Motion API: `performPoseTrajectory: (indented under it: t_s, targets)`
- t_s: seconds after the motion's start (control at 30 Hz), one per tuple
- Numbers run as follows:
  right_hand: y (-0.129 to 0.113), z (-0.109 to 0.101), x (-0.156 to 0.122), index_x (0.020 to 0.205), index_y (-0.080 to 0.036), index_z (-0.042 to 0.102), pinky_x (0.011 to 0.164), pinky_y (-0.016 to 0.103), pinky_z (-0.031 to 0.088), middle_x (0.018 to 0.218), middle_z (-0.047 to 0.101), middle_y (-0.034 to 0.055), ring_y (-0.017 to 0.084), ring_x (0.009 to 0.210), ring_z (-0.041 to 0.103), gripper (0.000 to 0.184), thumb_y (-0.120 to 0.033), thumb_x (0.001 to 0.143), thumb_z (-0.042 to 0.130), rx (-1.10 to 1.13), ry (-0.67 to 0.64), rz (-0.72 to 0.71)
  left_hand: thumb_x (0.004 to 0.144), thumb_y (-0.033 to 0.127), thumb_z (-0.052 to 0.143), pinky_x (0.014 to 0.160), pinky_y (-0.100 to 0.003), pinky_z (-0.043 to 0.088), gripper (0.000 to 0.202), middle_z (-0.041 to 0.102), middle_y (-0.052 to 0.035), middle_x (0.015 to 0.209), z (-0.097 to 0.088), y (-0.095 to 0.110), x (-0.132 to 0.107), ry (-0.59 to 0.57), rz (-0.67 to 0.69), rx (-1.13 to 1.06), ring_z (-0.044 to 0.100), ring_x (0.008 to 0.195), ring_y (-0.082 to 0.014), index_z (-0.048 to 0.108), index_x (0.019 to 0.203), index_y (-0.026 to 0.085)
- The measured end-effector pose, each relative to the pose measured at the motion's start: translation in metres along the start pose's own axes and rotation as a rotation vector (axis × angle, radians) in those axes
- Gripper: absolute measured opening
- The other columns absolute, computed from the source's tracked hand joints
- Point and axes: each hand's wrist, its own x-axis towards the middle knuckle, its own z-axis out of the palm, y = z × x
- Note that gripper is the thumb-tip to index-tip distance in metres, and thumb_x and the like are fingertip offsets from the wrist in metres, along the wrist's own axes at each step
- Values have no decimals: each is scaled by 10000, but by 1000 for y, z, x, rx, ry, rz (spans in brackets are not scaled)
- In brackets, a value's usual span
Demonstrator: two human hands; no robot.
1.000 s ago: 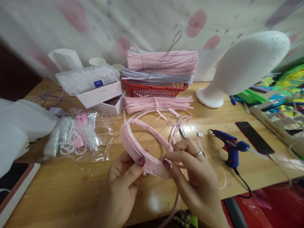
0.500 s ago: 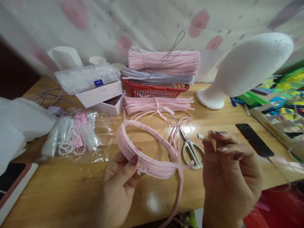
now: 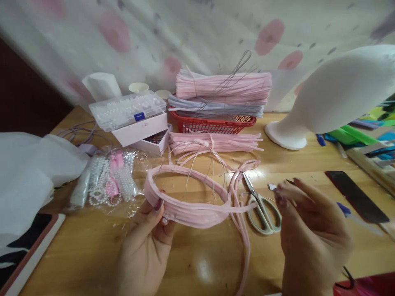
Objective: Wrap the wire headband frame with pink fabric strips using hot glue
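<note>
My left hand (image 3: 146,236) pinches the near-left side of a pink ring band (image 3: 197,213) between thumb and fingers. The band is built from several rows of fuzzy strips that look like pipe cleaners, and one loose end sticks out to the right. Thin wires (image 3: 189,168) arch over its opening, with a small pink wrapped piece (image 3: 201,142) at the top. To the right, apart from the band, my right hand (image 3: 314,230) is held with fingertips together; a small dark tip shows there, too unclear to name. Scissors (image 3: 262,213) lie between band and right hand.
Behind stand a red basket (image 3: 212,125) under pink and grey strip bundles (image 3: 222,86), a bead box (image 3: 126,109) and a white foam head (image 3: 336,90). Bagged pearl strings (image 3: 105,176) lie left. A black phone-like slab (image 3: 358,197) and a small white piece (image 3: 272,186) lie right.
The view has shifted, so the table things sit further right and slightly lower. The band in my left hand has turned and tipped flatter. My right hand's fingers have swung forward and changed pose.
</note>
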Motion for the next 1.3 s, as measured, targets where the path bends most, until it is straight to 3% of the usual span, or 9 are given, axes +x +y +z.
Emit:
performPoseTrajectory:
  t_s: [0.1,0.2,0.27,0.43,0.57,0.83,0.93,1.1,1.3]
  targets:
    - [-6,4,-8,1036,-246,763,832,408,487,720,670,-16,180,692,615,207,-130,877,699,16,-164,-206,655,-32,745,581,-146,611,262,809,-35,842,-7,0,5,-114,-31,22,763,698,-144,780,801,182]
    - [-14,10,-12,1102,-244,730,881,435,444,899,682,34,238,934,612,256,-112,895,659,-90,-441,-357,683,23,797,646,-135,614,261,812,-37,901,-15,0,9,-226,-44,65,770,780,-147,794,877,197]
    - [-17,15,-14,1127,-240,700,868,428,438,1022,651,61,259,1023,576,249,-148,896,676,-136,-598,-385,723,31,775,656,-125,612,283,808,-29,894,-17,0,9,-244,-48,103,770,790,-144,793,943,208]
    - [-23,24,-15,1170,-268,647,821,384,438,1033,533,55,227,997,517,298,-111,918,624,-227,-677,-364,741,46,781,648,-126,612,217,790,-8,816,-10,-3,4,-227,-70,160,746,686,-114,790,889,203]
    - [-28,27,-12,1108,-276,650,804,369,418,1108,494,62,229,1028,479,199,-175,950,584,-379,-842,-411,689,89,853,603,-130,607,189,769,-2,759,-7,-4,2,-252,-79,193,716,630,-103,790,833,195]
    - [-29,31,-12,924,-253,648,789,346,427,1058,522,48,206,994,527,118,-150,938,592,-329,-866,-363,519,262,984,533,-80,551,296,753,31,697,-1,-5,2,-261,-144,169,639,520,-35,789,722,172]
    - [-27,30,-12,874,-254,662,830,351,432,1061,552,36,201,998,554,102,-180,935,628,-297,-850,-330,529,206,977,543,-68,548,249,740,35,634,-2,-6,5,-257,-161,150,663,537,-47,790,692,184]
    - [-23,28,-8,817,-264,708,804,330,477,1007,590,29,199,984,597,117,-284,929,683,-158,-831,-214,578,181,954,629,-60,570,205,799,14,748,-8,-7,11,-330,-189,125,745,693,-85,806,718,209]
    - [-21,29,-4,790,-268,746,807,364,522,971,666,46,228,977,630,109,-321,886,738,-79,-852,-162,636,169,923,685,-134,625,187,816,0,826,-19,-6,19,-325,-177,125,767,743,-127,810,778,214]
